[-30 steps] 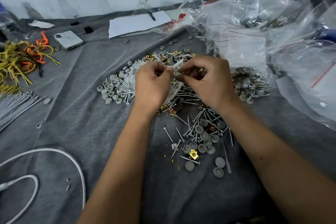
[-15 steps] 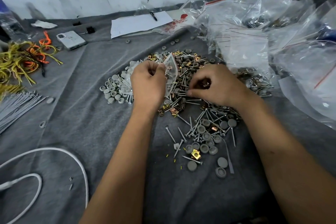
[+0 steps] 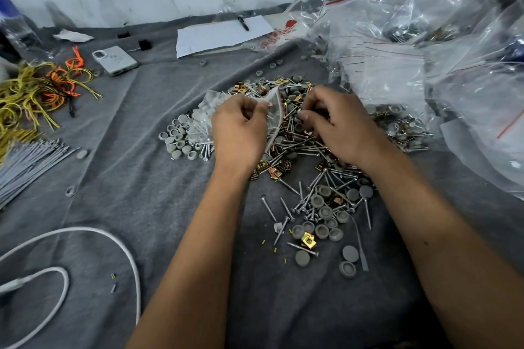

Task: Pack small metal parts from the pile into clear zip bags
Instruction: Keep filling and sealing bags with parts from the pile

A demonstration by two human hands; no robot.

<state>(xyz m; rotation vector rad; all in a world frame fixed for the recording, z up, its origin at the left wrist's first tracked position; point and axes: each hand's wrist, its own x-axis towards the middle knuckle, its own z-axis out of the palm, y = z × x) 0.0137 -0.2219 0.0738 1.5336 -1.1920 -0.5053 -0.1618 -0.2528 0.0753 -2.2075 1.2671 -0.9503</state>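
The heaped pile of silver screws, brass clips and grey caps (image 3: 300, 139) is lying mid-cloth. My left hand (image 3: 239, 129) is pinching a small clear zip bag (image 3: 273, 110) upright beside it; my right hand (image 3: 338, 125) is curling, fingers down in the pile, what they hold hidden.

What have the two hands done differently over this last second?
The right hand let go of the bag and dropped to the pile, its fingers now curled among the screws. The left hand still holds the bag. The phone, paper and cable lie as before.
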